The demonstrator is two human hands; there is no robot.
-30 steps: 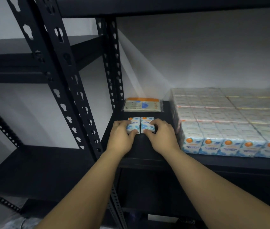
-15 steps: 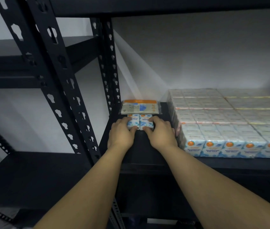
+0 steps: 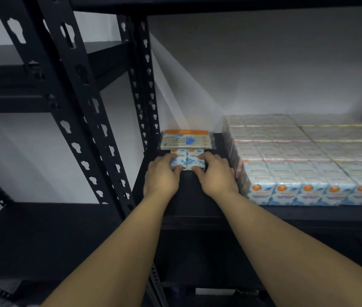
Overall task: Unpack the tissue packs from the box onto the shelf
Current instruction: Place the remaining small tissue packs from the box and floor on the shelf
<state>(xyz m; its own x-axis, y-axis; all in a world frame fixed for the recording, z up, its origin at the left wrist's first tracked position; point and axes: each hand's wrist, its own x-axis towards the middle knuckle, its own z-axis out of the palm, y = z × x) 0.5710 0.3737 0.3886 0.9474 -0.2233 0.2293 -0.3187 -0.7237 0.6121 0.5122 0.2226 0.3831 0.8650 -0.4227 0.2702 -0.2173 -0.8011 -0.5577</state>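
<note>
Two small blue-and-white tissue packs (image 3: 186, 159) lie side by side on the black shelf (image 3: 188, 193). My left hand (image 3: 161, 177) grips the left pack, fingers curled over its top and thumb at its near edge. My right hand (image 3: 216, 173) grips the right pack the same way. The packs touch the front of a larger flat tissue pack (image 3: 186, 140) with an orange top strip that lies at the back of the shelf. The box is not in view.
A large block of stacked tissue packs (image 3: 308, 160) fills the shelf to the right, close to my right hand. Black perforated uprights (image 3: 141, 89) stand to the left. A second black rack (image 3: 42, 235) stands further left. A white wall is behind.
Both hands have pushed the two small packs further back on the shelf until they meet the flat pack. My view has come closer.
</note>
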